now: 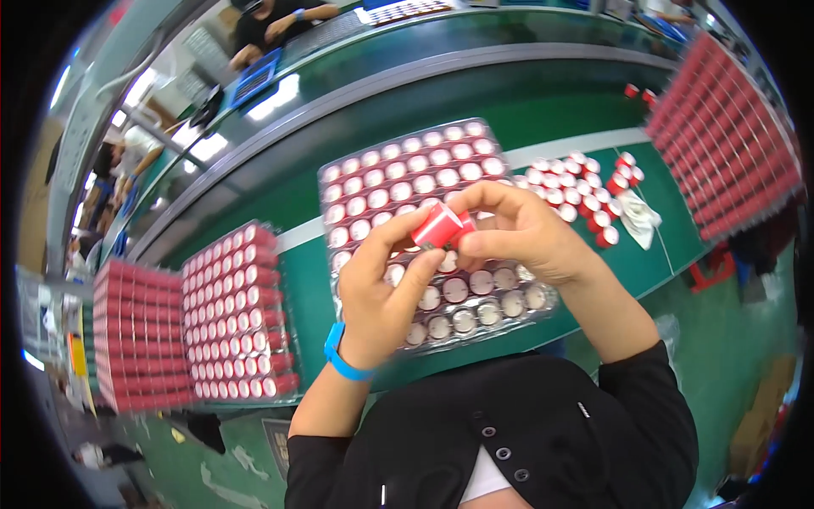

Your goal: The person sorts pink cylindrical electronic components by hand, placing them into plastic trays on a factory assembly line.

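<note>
Above the middle tray, both my hands meet around small red cylinders. My left hand [381, 284] pinches a red cylinder with a pale stripe [438, 226] between thumb and fingers. My right hand [521, 233] is closed on a smaller-looking red piece [466, 223] touching its end; whether this is a second cylinder or part of the first, I cannot tell. Below them lies a clear plastic tray [329, 216] filled with rows of red cylinders with white round tops. A blue band [343, 356] circles my left wrist.
Loose red cylinders [566, 182] stand in a cluster right of the tray, beside a crumpled white cloth [638, 220]. Stacked filled trays rise at the far right [725, 140] and at the left [140, 339]. A metal-edged conveyor [407, 72] runs behind; another person [275, 30] works beyond it.
</note>
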`<action>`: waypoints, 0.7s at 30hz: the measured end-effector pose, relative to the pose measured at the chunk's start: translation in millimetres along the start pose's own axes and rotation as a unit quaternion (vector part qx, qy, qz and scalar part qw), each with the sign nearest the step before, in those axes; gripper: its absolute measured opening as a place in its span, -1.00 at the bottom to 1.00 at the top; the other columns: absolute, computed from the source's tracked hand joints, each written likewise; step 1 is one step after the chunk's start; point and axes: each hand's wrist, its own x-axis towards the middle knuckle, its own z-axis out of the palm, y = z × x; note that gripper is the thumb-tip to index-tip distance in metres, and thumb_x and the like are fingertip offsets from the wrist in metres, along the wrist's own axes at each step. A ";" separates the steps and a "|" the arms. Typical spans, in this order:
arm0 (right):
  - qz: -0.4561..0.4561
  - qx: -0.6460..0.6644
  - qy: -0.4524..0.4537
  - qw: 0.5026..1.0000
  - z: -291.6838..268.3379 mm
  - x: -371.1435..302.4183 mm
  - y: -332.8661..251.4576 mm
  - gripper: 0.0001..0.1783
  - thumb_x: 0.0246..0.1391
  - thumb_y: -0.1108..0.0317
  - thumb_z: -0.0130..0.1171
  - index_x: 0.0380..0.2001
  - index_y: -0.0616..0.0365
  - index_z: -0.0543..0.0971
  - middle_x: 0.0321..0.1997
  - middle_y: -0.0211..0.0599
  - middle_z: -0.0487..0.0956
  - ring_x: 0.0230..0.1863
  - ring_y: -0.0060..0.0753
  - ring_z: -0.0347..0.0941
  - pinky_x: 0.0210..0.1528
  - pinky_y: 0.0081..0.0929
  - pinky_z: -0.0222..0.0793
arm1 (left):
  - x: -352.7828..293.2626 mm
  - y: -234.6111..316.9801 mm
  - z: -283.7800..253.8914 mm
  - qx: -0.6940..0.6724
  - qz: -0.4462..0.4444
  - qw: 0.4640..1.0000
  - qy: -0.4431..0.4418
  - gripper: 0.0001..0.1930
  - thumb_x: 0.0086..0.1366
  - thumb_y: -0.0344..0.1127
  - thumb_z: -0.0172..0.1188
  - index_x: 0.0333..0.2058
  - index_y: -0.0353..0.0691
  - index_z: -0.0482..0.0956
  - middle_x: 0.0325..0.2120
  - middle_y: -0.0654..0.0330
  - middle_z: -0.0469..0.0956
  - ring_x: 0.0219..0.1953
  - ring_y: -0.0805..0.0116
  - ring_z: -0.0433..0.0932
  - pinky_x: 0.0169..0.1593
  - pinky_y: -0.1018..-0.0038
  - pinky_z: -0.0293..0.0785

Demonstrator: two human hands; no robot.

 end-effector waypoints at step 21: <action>-0.056 -0.021 0.052 0.997 -2.3 22.6 46.7 -0.45 0.14 0.53 0.22 0.21 0.28 0.39 -0.02 -0.11 0.61 -0.12 -0.33 0.65 -0.07 -0.43 0.62 | -9.8 -29.2 -31.9 -0.330 -0.262 0.907 0.019 -0.54 0.32 -0.44 0.23 0.18 -0.38 0.41 -0.02 -0.01 0.57 -0.16 0.29 0.67 -0.06 0.43 0.63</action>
